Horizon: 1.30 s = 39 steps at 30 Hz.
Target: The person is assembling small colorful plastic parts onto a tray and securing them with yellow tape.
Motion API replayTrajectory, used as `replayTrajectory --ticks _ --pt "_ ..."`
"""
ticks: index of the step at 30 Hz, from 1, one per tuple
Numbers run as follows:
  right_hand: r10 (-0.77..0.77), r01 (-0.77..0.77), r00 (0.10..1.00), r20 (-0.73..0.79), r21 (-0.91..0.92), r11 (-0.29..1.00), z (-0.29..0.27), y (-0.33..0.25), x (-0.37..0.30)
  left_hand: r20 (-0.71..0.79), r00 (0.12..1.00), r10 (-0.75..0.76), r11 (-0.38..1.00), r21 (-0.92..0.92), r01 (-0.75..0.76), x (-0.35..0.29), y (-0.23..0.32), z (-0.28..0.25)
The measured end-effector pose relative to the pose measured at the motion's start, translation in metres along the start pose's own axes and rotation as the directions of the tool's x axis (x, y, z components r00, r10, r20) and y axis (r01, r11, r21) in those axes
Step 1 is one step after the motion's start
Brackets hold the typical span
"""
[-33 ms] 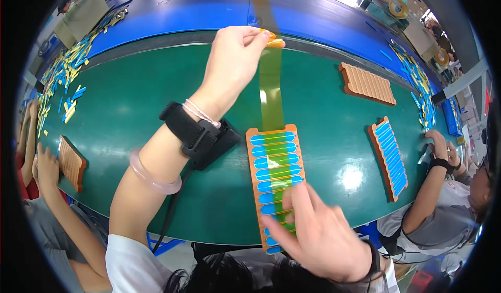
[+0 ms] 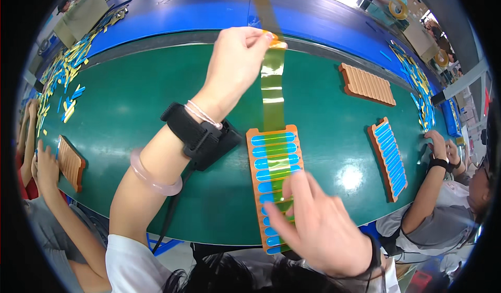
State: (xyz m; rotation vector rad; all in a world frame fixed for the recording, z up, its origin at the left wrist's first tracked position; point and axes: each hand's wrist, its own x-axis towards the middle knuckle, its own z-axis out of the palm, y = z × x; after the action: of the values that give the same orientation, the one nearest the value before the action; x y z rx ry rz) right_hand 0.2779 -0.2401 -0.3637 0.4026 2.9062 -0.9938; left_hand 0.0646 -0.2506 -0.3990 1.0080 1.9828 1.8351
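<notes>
A strip of translucent yellow tape (image 2: 273, 105) runs from the far belt down onto an orange-brown ridged tray (image 2: 252, 168) in front of me. Blue oblong pieces (image 2: 261, 150) lie side by side in the tray's grooves, and the tape crosses over their middles. Up at the table's far edge, my left hand (image 2: 235, 58) pinches the tape between thumb and fingers, holding it raised and taut. My right hand (image 2: 329, 233) is over the tray's near half, its fingers apart and slightly blurred, with the forefinger on or just above the tape. It hides some pieces there.
On the right lie an orange-brown ridged tray (image 2: 368, 84) and another filled with blue pieces (image 2: 390, 160). A further tray (image 2: 71, 162) stands at left beside a co-worker's hands (image 2: 47, 168). Loose blue and yellow pieces (image 2: 68, 66) are heaped at far left. A blue belt (image 2: 182, 11) runs behind.
My right hand has moved slightly away from me along the tray. The bright glints on the tape have shifted; my left hand stays nearly in place, still pinching.
</notes>
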Motion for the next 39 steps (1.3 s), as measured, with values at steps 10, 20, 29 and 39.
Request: replayTrajectory --ticks 10,20,29,39 --pt "-0.205 0.126 0.954 -0.216 -0.333 0.935 -0.023 0.012 0.091 0.035 0.999 0.033 0.995 0.098 -0.036 -0.012 -0.007 0.006" --pt "0.039 -0.043 0.999 0.023 0.73 0.682 -0.042 0.068 0.035 0.106 0.976 0.19 0.738 -0.671 -0.071 0.014 0.048 -0.02" --pt "-0.346 0.069 0.934 -0.087 0.996 -0.062 -0.047 0.071 -0.034 0.473 0.796 0.377 0.004 0.859 -0.512 0.004 0.019 -0.049" --pt "0.077 -0.069 0.996 0.048 0.948 0.31 -0.055 0.104 -0.073 0.881 0.373 0.291 0.344 0.267 -0.9 -0.104 0.036 0.003"
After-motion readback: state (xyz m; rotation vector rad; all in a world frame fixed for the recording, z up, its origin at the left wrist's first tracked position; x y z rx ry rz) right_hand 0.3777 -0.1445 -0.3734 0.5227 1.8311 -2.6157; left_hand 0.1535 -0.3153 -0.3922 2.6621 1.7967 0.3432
